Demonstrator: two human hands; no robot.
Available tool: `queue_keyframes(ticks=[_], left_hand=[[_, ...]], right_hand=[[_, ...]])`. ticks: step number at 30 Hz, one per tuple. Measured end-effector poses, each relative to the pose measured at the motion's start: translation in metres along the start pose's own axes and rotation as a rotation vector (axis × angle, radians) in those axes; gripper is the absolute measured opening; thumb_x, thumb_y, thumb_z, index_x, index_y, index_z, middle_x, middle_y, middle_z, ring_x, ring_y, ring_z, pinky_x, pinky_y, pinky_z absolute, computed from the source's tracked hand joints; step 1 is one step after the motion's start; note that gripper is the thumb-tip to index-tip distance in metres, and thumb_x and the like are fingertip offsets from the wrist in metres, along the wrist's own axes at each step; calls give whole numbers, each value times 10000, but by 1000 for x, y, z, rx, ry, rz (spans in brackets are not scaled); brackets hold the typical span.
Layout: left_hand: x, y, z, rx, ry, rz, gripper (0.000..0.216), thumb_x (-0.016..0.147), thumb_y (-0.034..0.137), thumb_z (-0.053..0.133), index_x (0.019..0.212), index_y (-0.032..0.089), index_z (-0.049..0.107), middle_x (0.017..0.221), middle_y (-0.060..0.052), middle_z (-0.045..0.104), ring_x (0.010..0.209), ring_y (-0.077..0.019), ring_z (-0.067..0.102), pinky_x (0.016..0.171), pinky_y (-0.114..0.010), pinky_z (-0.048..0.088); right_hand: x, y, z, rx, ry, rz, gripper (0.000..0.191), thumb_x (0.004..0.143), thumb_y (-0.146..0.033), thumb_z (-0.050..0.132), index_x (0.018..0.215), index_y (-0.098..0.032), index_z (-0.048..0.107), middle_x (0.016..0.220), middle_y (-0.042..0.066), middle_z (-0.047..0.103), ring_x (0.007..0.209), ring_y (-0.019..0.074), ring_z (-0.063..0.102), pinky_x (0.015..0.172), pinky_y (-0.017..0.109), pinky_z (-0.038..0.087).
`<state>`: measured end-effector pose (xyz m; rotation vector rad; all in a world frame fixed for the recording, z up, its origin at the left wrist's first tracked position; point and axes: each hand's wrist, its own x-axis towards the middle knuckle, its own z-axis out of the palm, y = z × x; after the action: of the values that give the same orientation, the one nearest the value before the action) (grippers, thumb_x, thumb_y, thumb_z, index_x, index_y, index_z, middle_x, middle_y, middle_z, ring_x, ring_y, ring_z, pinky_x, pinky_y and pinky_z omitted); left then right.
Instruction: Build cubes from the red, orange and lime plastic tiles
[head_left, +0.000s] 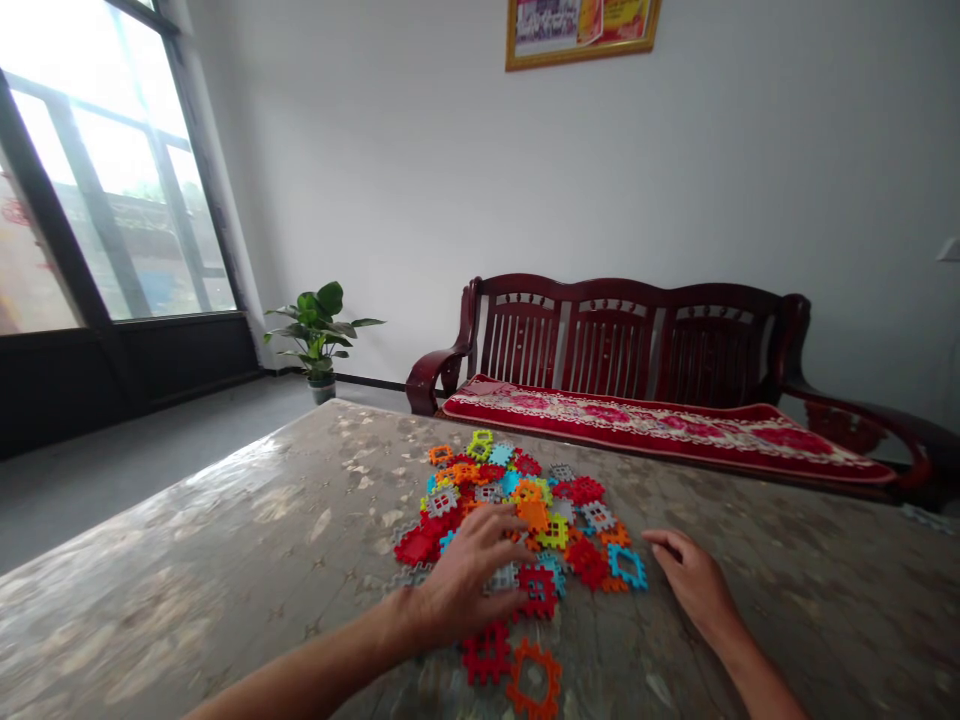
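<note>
A pile of square plastic interlocking tiles with toothed edges (554, 531) lies on the table, in red, orange, blue, yellow-green and grey. My left hand (472, 570) reaches over the near-left part of the pile, palm down, fingers apart, hiding some tiles. It holds nothing that I can see. Just right of the pile, my right hand (690, 578) rests near the tabletop, fingers loosely bent and thumb a little apart, with no tile visible in it. The blue open-centred tile (627, 567) is nearest to it. A red tile (487, 653) and an orange round-holed tile (535, 680) lie toward me.
A patterned cloth covers the table (247, 560). Beyond its far edge stands a dark red wooden bench (607, 330) with a red floral cushion (600, 412). A potted plant (321, 335) is at the back left, near tall windows (127, 190). A picture frame (581, 55) hangs above.
</note>
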<state>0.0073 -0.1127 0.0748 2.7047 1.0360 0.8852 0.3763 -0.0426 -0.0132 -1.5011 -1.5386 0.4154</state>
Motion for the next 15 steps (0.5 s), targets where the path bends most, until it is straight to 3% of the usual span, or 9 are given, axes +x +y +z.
queue_keyframes(ticks=[3, 6, 8, 11, 15], left_hand=[[-14, 27, 22, 16, -181, 235, 349, 793, 441, 711, 1126, 357, 649, 1301, -21, 616, 1336, -277, 431, 1152, -486, 308], [-23, 35, 42, 76, -207, 375, 283, 869, 359, 655, 1149, 376, 615, 1265, 3, 643, 1323, -252, 446, 1160, -463, 286], [-24, 33, 48, 91, -206, 386, 244, 893, 341, 627, 1136, 349, 596, 1173, 2, 676, 1237, -221, 510, 1114, -415, 333], [-25, 28, 48, 120, -251, 360, 183, 905, 357, 596, 1072, 284, 576, 1036, -8, 677, 995, -162, 590, 920, -311, 437], [-28, 26, 45, 202, -256, 396, 128, 903, 365, 568, 963, 253, 558, 915, -4, 650, 820, -153, 575, 714, -308, 430]], right_hand=[[0, -1, 0, 3, 2, -1, 345, 698, -435, 499, 838, -233, 742, 973, 73, 751, 981, 272, 674, 896, 400, 515], [-1, -2, 0, 13, 1, 3, 344, 691, -439, 502, 830, -233, 740, 963, 74, 751, 970, 272, 677, 889, 398, 519], [-1, -2, -1, 20, 5, 2, 343, 690, -440, 502, 825, -233, 740, 963, 75, 749, 965, 271, 677, 880, 394, 522], [-1, -2, -1, 25, 3, 0, 342, 691, -437, 504, 826, -232, 742, 963, 76, 745, 959, 270, 676, 875, 392, 524], [0, -1, 0, 21, -4, 0, 345, 693, -430, 502, 832, -228, 746, 957, 77, 744, 962, 271, 674, 888, 401, 518]])
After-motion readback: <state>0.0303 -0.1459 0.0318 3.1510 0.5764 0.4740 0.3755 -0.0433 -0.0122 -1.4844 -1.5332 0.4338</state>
